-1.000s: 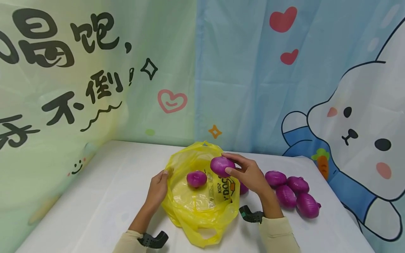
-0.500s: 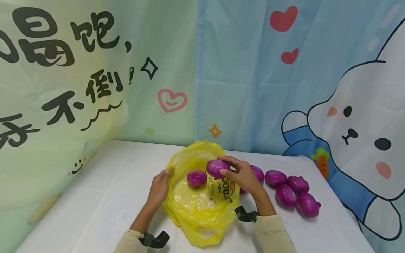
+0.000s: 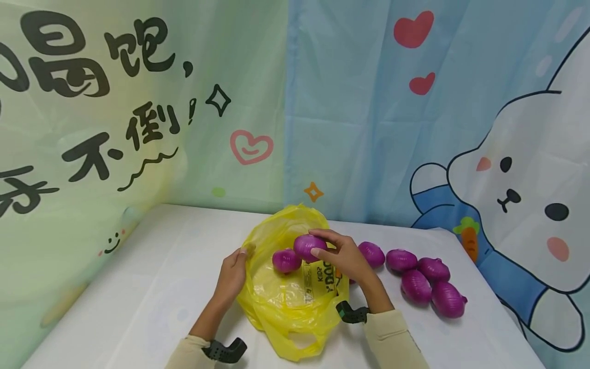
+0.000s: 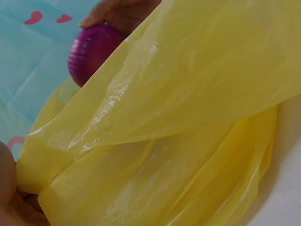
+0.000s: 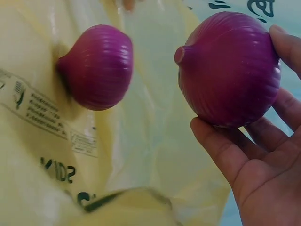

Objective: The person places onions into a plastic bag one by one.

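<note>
A yellow plastic bag [image 3: 281, 302] lies with its mouth spread toward me. My left hand [image 3: 231, 277] pinches the left edge of its opening; in the left wrist view that hand shows only at the lower left corner. Over the opening, my right hand [image 3: 345, 259] holds a purple onion [image 3: 310, 248] between thumb and fingers. The right wrist view shows this held onion [image 5: 230, 70] with its stem end pointing left. A second onion [image 3: 287, 261] rests inside the bag, just left of the held one and partly overlapped by it in the head view.
Right of the bag, several more purple onions [image 3: 417, 286] sit on the white table [image 3: 133, 287]. One onion [image 3: 371, 254] lies close behind the right hand, and another is mostly hidden by the bag's right edge. A printed curtain [image 3: 332, 113] hangs behind the table.
My right hand has carried the held onion left and slightly down, toward the onion in the bag. An onion behind that hand has come into view. The left hand stays nearly still.
</note>
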`<move>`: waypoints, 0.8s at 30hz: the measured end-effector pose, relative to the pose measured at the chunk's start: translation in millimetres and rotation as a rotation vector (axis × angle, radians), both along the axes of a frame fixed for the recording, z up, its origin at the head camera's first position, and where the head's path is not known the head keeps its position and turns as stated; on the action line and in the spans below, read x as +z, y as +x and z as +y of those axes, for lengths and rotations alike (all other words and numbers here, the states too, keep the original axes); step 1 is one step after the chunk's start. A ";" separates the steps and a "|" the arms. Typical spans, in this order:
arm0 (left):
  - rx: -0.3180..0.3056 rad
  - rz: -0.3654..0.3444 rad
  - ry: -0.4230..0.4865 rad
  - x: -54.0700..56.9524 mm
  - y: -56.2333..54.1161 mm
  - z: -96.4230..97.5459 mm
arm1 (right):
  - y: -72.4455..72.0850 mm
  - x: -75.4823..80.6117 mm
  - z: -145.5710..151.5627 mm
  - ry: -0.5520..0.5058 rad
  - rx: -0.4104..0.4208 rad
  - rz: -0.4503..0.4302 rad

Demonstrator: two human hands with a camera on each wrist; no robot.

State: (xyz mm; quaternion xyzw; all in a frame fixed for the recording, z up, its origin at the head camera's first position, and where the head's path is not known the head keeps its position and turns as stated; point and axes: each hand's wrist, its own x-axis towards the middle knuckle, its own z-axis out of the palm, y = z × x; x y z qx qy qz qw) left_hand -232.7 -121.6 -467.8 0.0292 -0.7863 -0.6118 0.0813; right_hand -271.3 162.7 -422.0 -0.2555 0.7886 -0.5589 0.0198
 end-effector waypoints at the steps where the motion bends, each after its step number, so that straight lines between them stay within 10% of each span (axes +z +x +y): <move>1: -0.001 0.003 -0.002 0.2 0.5 -0.1 | -0.2 -1.3 -0.7 -0.001 0.007 -0.008; 24: 0.003 0.049 -0.079 0.3 -0.6 -2.2 | -1.6 -25.4 -12.1 0.117 0.025 -0.028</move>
